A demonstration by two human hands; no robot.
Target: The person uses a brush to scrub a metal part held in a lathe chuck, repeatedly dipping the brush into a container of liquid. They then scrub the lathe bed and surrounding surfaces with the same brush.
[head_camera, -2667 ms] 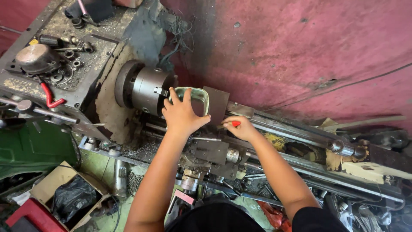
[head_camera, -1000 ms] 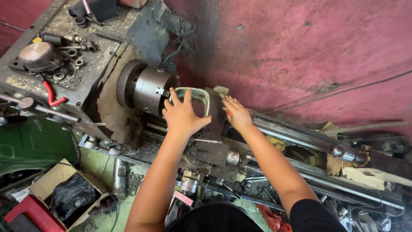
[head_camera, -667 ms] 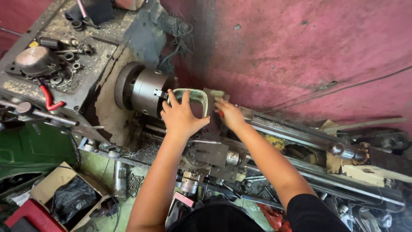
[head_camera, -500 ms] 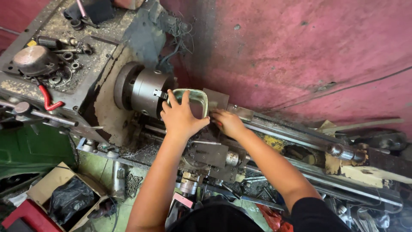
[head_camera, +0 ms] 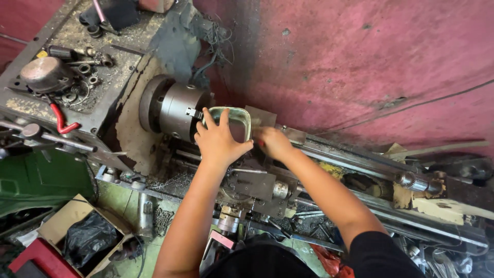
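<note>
Grimy lathe (head_camera: 170,105) against red wall (head_camera: 360,62): left hand (head_camera: 220,138) fingers wrap greenish frame (head_camera: 242,114); right hand (head_camera: 272,143) closed on red-handled tool (head_camera: 260,143). Steady frame, short strokes.

A single head-worn camera looks steeply down from above the person's shoulders, close over both forearms, facing a stained red wall (head_camera: 360,62). The grimy grey metal lathe (head_camera: 170,108) runs diagonally just beyond the fingers (head_camera: 225,116); cluttered floor lies below the elbows.

Soft, even daylight, no harsh glare; mild wide-angle bending at edges; slight motion blur; dim lower-left corner.
</note>
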